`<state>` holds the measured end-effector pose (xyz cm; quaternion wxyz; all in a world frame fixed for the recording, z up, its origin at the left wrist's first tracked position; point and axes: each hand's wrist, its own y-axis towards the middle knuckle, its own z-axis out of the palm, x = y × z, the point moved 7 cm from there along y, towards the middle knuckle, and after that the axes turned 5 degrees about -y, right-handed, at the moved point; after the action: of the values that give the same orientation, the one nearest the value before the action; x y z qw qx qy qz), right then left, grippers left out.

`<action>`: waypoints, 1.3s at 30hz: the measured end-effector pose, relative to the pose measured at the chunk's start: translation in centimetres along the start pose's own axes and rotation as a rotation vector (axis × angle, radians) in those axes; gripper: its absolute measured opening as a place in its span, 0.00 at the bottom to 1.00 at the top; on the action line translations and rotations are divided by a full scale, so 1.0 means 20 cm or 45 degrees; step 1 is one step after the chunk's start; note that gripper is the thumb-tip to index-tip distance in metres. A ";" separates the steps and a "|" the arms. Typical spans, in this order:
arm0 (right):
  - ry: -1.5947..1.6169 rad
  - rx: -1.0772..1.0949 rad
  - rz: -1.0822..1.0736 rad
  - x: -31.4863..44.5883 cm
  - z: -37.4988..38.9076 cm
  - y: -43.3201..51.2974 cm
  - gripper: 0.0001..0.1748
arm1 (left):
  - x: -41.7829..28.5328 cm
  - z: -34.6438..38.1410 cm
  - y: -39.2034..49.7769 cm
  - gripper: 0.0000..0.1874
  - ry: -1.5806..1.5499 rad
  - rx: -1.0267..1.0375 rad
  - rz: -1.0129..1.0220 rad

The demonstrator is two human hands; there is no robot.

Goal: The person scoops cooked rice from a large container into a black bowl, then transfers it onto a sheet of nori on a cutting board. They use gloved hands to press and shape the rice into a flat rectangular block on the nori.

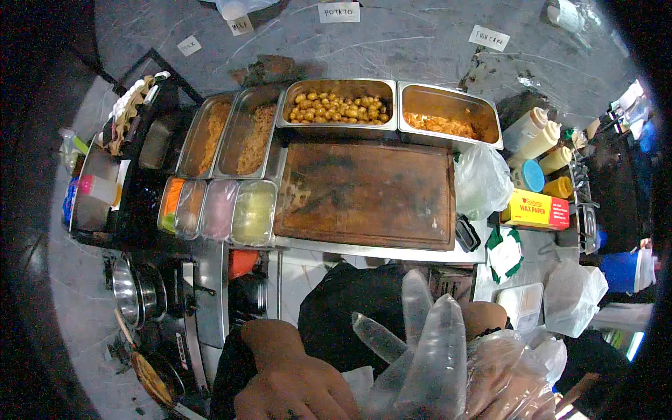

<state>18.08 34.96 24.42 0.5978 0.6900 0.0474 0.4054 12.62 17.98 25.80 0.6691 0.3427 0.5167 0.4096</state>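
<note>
Low in the picture, my left hand (pixel 294 373) is bare and curled, with its fingers turned towards a clear plastic glove (pixel 436 352). The glove's puffed fingers point up between my hands and look unfilled. My left hand seems to grip its lower part, though the fingertips run out at the bottom edge. My right hand (pixel 504 383) shows through crinkled clear plastic at the glove's right; its fingers are hard to make out. Ahead of me lies a worn wooden cutting board (pixel 367 194).
Behind the board stand metal pans of small potatoes (pixel 338 108) and reddish food (pixel 441 125). Shredded food (pixel 256 139) and covered containers (pixel 254 210) sit left. A plastic bag (pixel 482 181), wax paper box (pixel 535 210) and squeeze bottles (pixel 541 142) stand right. Metal bowls (pixel 128 291) are lower left.
</note>
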 end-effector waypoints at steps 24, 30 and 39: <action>-1.737 0.255 0.443 -0.68 -0.05 -0.20 0.18 | 0.33 -0.71 -0.96 0.13 0.664 -1.408 -0.853; -1.473 -0.007 0.664 -0.90 0.06 -0.48 0.15 | 0.58 -0.89 -1.32 0.22 -0.313 -1.443 -0.710; -1.699 -0.627 0.888 -0.83 0.15 -0.62 0.16 | 0.89 -0.68 -1.10 0.48 -1.103 -0.849 -0.852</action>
<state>14.05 26.89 5.43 0.4740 0.6102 -0.6311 0.0687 5.95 25.12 -4.07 0.9796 0.0709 0.1235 0.1417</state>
